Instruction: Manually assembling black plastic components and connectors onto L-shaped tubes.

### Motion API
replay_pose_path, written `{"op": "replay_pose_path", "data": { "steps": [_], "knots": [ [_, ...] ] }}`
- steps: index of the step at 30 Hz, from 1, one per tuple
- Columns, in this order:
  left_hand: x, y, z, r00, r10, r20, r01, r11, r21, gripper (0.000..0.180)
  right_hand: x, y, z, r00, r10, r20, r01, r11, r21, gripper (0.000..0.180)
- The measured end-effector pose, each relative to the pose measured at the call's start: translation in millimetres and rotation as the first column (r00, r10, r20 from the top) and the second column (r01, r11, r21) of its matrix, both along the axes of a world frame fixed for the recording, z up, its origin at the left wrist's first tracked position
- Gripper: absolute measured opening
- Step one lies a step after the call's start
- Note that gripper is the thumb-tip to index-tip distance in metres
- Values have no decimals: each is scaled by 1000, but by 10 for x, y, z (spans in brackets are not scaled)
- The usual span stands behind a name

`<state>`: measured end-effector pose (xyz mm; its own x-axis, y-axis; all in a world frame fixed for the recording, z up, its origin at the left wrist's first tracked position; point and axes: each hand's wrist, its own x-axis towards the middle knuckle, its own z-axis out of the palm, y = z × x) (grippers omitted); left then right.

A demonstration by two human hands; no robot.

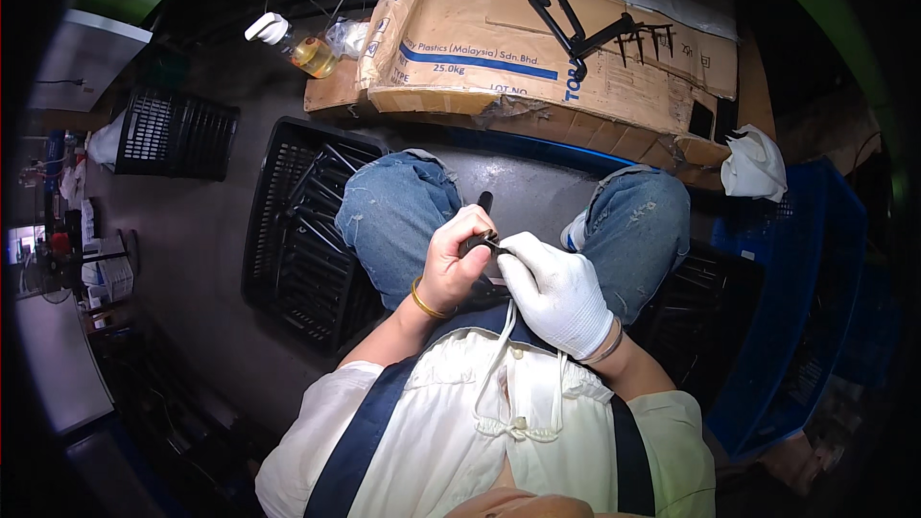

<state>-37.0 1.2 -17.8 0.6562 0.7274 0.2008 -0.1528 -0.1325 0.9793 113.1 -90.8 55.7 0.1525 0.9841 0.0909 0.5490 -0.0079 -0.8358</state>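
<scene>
Head view: our bare left hand is clenched around a short black plastic part, its rounded end poking out at twelve o'clock. Our gloved right hand pinches the part's lower end from three o'clock. We judge this the trimming or fitting step; next calls for a steady twist. Black crate of similar pieces sits at nine o'clock, cardboard box at twelve.

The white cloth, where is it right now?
The white cloth lies at upper right in the head view, beside the cardboard boxes, above the blue crate.
</scene>
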Motion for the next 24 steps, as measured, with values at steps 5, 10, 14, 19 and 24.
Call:
{"op": "replay_pose_path", "data": {
  "steps": [5,10,14,19,24],
  "knots": [
    [-4,-8,16,1000,24,-21,-23,999,31,39,-10,-14,-19,1000,12,-5,-12,1000,-2,6],
    [-1,17,38,999,40,-34,-35,991,132,38,-18,-40,-41,999,32,-30,-33,999,-17,7],
    [-25,-32,91,998,53,28,-58,974,217,38,107,-14,-398,990,3,138,-4,1000,1,10],
    [85,78,-3,983,74,167,-96,987,130,47,241,29,-375,958,-215,-191,196,974,-116,17],
    [6,-72,-53,978,55,200,-63,997,36,46,-39,96,-106,823,-163,-543,127,986,-104,11]
  ]
}}
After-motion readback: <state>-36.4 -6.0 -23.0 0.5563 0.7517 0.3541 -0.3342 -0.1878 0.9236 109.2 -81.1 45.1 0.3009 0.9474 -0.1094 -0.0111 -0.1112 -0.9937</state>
